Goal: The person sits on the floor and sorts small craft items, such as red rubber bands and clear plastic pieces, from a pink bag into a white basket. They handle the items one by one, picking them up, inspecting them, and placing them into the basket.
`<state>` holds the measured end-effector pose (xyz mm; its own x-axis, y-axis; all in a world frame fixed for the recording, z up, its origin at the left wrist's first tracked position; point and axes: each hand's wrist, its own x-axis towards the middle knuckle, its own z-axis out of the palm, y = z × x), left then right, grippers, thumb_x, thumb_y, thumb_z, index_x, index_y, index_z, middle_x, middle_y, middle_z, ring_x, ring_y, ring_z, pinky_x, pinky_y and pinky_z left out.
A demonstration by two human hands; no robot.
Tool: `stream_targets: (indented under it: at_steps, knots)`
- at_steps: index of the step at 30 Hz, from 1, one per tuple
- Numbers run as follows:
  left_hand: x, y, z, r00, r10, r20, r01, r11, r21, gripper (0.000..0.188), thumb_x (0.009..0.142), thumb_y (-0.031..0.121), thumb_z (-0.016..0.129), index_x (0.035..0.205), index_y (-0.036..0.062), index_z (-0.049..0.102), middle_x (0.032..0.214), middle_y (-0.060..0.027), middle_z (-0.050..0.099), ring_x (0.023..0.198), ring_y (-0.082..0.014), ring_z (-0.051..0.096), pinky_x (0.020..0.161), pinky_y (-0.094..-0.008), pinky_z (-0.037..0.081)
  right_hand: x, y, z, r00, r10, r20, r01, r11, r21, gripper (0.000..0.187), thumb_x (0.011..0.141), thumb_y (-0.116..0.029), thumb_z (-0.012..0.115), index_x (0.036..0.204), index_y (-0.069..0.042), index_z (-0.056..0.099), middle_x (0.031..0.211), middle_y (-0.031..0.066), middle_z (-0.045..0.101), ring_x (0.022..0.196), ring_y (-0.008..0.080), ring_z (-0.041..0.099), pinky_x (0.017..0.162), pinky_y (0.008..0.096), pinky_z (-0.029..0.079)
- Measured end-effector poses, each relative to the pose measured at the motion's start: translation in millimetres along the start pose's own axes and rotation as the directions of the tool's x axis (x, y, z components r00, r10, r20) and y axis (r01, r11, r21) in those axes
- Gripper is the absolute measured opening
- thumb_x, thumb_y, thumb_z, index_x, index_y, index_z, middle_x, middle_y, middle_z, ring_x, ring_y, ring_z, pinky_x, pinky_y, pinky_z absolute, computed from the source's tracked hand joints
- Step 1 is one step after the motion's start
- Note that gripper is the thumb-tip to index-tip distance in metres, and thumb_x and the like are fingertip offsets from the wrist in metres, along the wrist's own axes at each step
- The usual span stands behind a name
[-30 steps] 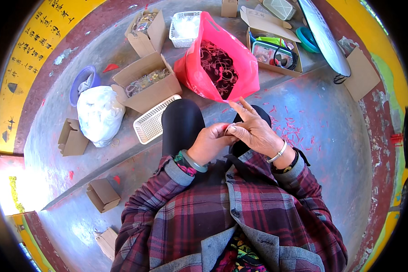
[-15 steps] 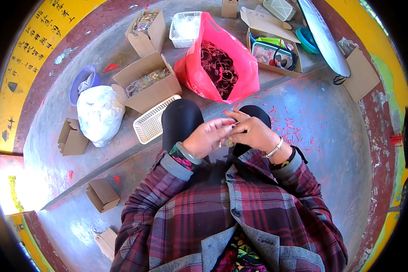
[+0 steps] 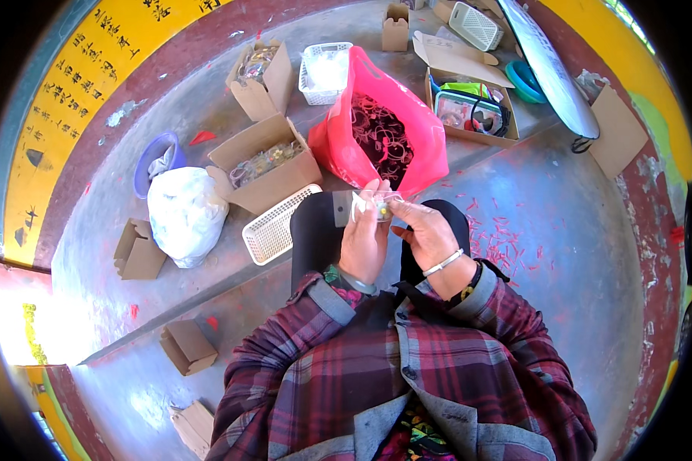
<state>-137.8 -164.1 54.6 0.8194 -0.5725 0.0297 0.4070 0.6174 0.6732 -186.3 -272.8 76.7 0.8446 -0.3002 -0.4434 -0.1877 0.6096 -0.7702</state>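
Above my knees, both hands are on a small clear plastic bag [image 3: 343, 207] with a tiny white and yellow item [image 3: 383, 210] in it. My left hand [image 3: 363, 250] is upright, its fingers closed on the bag from behind and beside it. The thumb and fingers of my right hand [image 3: 432, 240] pinch the bag's right end. Just beyond my hands stands a pink-red plastic bag [image 3: 334, 142], wide at the mouth, full of dark and pink loops [image 3: 383, 142]. What exactly the small item is cannot be made out.
A cardboard box [image 3: 288, 175] of small clear packets and a cream basket [image 3: 263, 240] stand left of my knees. Farther left are a white plastic sack [image 3: 186, 219] and a purple basin [image 3: 148, 157]. Red scraps [image 3: 504, 242] litter the floor at right; an open carton [image 3: 477, 134] stands beyond.
My hands have moved from fingers meeting close together to holding the clear bag up between them. The left hand has turned upright. The whole view has shifted slightly.
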Motion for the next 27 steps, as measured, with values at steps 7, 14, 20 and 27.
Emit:
stream_targets:
  at_steps: [7, 14, 20, 27]
  knots:
    - [7.7, 20.3, -14.3, 0.989, -0.107, -0.103, 0.076, 0.961, -0.267, 0.044, 0.096, 0.02, 0.037, 0.132, -0.003, 0.032, 0.135, -0.0201, 0.039, 0.127, -0.031, 0.038, 0.103, -0.0425, 0.035, 3.7, 9.2, -22.3, 0.697, -0.553, 0.457, 0.64, 0.191, -0.744, 0.023, 0.079, -0.018, 0.064, 0.1, -0.02, 0.071, 0.139, 0.0199, 0.037, 0.135, 0.042, 0.019, 0.107, 0.0462, 0.022]
    - [5.8, 17.7, -16.8, 0.978, -0.197, -0.074, 0.166, 0.939, -0.303, 0.041, 0.095, 0.015, 0.036, 0.132, -0.004, 0.032, 0.132, -0.0208, 0.041, 0.123, -0.0306, 0.042, 0.103, -0.0431, 0.037, -5.3, -4.5, -22.7, 0.489, -0.494, 0.719, 0.75, -0.182, -0.635, 0.031, 0.079, -0.03, 0.067, 0.109, -0.026, 0.067, 0.146, 0.0203, 0.023, 0.134, 0.0454, 0.015, 0.105, 0.05, 0.024]
    - [4.0, 15.2, -17.6, 0.965, -0.253, -0.07, 0.21, 0.904, -0.373, 0.04, 0.095, 0.012, 0.038, 0.13, -0.005, 0.033, 0.127, -0.0212, 0.045, 0.117, -0.0281, 0.047, 0.1, -0.0418, 0.04, -5.9, -7.3, -31.2, 0.418, -0.451, 0.788, 0.773, -0.28, -0.57, 0.033, 0.08, -0.04, 0.063, 0.11, -0.026, 0.066, 0.145, 0.0172, 0.024, 0.134, 0.0435, 0.017, 0.102, 0.0488, 0.029]
    - [3.7, 12.9, -18.4, 0.952, -0.295, -0.086, 0.239, 0.888, -0.393, 0.039, 0.096, 0.017, 0.041, 0.128, -0.0045, 0.036, 0.12, -0.0196, 0.05, 0.111, -0.0269, 0.051, 0.096, -0.0415, 0.044, -9.6, -6.2, -29.2, 0.456, -0.411, 0.79, 0.704, -0.376, -0.602, 0.042, 0.076, -0.045, 0.063, 0.114, -0.027, 0.064, 0.145, 0.0151, 0.026, 0.135, 0.0403, 0.018, 0.097, 0.0476, 0.033]
